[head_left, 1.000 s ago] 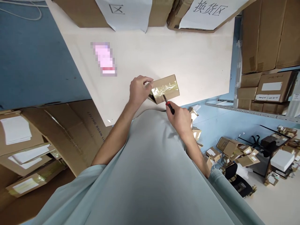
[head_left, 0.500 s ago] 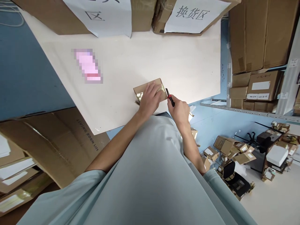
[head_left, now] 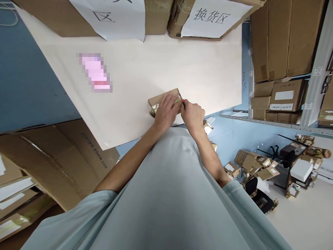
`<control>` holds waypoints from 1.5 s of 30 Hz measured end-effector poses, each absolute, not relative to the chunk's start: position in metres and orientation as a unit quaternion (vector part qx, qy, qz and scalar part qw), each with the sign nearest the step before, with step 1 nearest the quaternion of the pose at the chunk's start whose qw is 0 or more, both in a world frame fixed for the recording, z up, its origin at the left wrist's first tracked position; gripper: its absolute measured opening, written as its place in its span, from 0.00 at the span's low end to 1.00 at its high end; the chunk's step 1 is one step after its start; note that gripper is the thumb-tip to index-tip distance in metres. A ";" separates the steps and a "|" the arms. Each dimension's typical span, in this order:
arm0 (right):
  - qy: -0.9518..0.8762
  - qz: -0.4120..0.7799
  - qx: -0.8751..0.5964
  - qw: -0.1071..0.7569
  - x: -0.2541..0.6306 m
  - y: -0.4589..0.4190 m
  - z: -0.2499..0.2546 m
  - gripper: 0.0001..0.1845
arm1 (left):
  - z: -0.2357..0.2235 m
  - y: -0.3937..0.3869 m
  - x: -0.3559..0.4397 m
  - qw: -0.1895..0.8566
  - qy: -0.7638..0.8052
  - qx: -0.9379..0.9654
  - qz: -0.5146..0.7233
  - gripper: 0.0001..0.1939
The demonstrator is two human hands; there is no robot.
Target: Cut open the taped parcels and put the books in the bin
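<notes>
A small cardboard box (head_left: pixel 163 97) with shiny clear tape lies slightly turned on the white table (head_left: pixel 130 118), close to its front edge. My left hand (head_left: pixel 165 111) rests over the top of the box, its fingers stretched out and pressing down. At the right end of the box, my right hand (head_left: pixel 193 114) is closed around a red and black utility knife (head_left: pixel 183 102). Only the knife's front part shows, right against the box's edge; its blade tip is hard to make out.
A pixelated pink item (head_left: pixel 96 73) lies on the left of the table. Large cartons with paper signs (head_left: pixel 215 19) stand along the back. A shelf (head_left: pixel 281 125) with cardboard boxes is on the right, and more boxes (head_left: pixel 256 163) and a black chair are on the floor beyond.
My right hand has moved left with the utility knife, bringing it from just beside the box to its right edge. My left hand stays on the box. The view has shifted slightly.
</notes>
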State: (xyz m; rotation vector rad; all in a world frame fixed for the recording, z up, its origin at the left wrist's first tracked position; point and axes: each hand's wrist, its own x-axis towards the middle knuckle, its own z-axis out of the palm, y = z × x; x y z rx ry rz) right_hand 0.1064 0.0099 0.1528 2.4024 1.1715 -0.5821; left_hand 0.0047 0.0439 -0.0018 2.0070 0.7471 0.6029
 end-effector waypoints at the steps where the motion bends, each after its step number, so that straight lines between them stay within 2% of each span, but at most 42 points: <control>1: 0.417 -0.209 0.860 0.208 0.104 0.012 0.154 0.24 | -0.002 0.043 0.005 0.442 0.302 0.809 0.243 0.24; 7: 0.402 -0.222 0.859 0.229 0.096 0.004 0.156 0.22 | 0.001 0.033 0.003 0.430 0.298 0.821 0.229 0.20; 17: 0.320 -0.257 0.885 0.220 0.088 -0.044 0.152 0.23 | 0.009 0.038 0.006 0.413 0.273 0.845 0.204 0.22; 22: 0.311 -0.279 0.887 0.195 0.081 -0.062 0.164 0.23 | 0.010 0.039 0.002 0.400 0.258 0.855 0.207 0.21; 26: 0.312 -0.243 0.908 0.136 0.102 -0.073 0.163 0.24 | 0.008 0.041 -0.005 0.382 0.255 0.862 0.216 0.20; 30: 0.311 -0.197 0.926 0.084 0.161 -0.074 0.117 0.26 | 0.006 0.043 -0.016 0.373 0.273 0.861 0.214 0.22; 37: 0.323 -0.248 0.904 0.127 0.265 -0.055 0.005 0.28 | 0.012 0.031 -0.036 0.348 0.359 0.842 0.204 0.24; 42: 0.359 -0.272 0.884 0.126 0.299 -0.052 -0.028 0.32 | 0.020 0.021 -0.042 0.329 0.430 0.818 0.194 0.25; 45: 0.419 -0.254 0.869 0.064 0.300 -0.047 -0.037 0.32 | 0.025 0.017 -0.041 0.314 0.465 0.806 0.186 0.26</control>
